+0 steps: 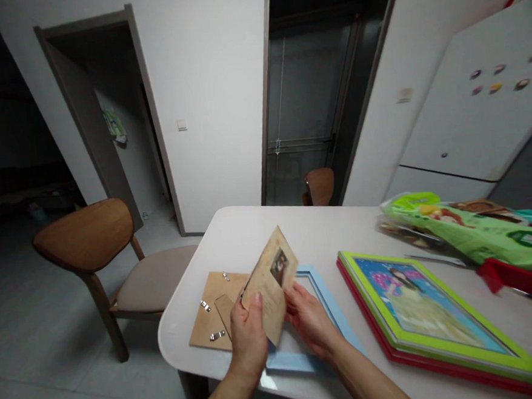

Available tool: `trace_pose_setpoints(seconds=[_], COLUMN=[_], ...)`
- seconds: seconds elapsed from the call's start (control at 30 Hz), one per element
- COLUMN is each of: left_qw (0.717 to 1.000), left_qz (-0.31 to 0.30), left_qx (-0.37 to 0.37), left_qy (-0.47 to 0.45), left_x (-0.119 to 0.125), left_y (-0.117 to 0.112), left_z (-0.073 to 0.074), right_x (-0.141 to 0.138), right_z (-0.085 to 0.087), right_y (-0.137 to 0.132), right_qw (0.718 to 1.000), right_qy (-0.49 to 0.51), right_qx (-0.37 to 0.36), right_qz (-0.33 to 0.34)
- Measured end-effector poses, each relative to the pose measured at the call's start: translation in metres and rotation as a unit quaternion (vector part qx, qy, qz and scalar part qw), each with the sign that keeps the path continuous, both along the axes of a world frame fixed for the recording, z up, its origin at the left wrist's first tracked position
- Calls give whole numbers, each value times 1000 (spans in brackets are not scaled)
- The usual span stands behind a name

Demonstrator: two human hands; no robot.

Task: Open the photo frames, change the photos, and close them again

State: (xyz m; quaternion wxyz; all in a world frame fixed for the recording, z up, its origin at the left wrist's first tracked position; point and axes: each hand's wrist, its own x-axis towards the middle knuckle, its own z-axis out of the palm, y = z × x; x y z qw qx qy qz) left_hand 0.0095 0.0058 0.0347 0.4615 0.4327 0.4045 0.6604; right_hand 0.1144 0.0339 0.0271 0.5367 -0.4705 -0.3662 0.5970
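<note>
A tan, aged-looking card or booklet [273, 296] with a small picture on its face is tilted up above the table. My left hand [250, 334] grips its near left side, thumb on the front. At its right edge is my right hand [308, 318], fingers curled against the card and partly hidden behind it. Below my hands lies a light blue picture frame [332, 304], partly covered by my right hand. To the left rests a brown backing board [206, 325] with several metal clips and a stand flap.
Right of the blue frame, a green picture frame [357, 272] with a picture of a figure in a gown sits on a red frame [362, 305]. Behind are green plastic packaging [478, 233] and a red-handled tool [503, 277]. A wooden chair [90, 236] stands left of the white table [245, 231].
</note>
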Motion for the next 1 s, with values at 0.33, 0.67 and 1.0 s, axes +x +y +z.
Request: trace_pose_setpoints(seconds=[0.33,0.67,1.0], left_qw=[960,820,799], left_qz=[-50,-155,-95], left_qx=[-32,58,39], left_qy=[273,548,592], left_x=[-24,-13,-65], left_y=[-13,-27,-24], left_z=[-34,-38,-29], right_x=[81,68,57], right_z=[-13,-22,-21], right_y=[20,21,6], right_qw=[924,804,672], right_qy=[-379,-586,-724], right_qx=[44,91,147], right_qz=[-37,-39,-50])
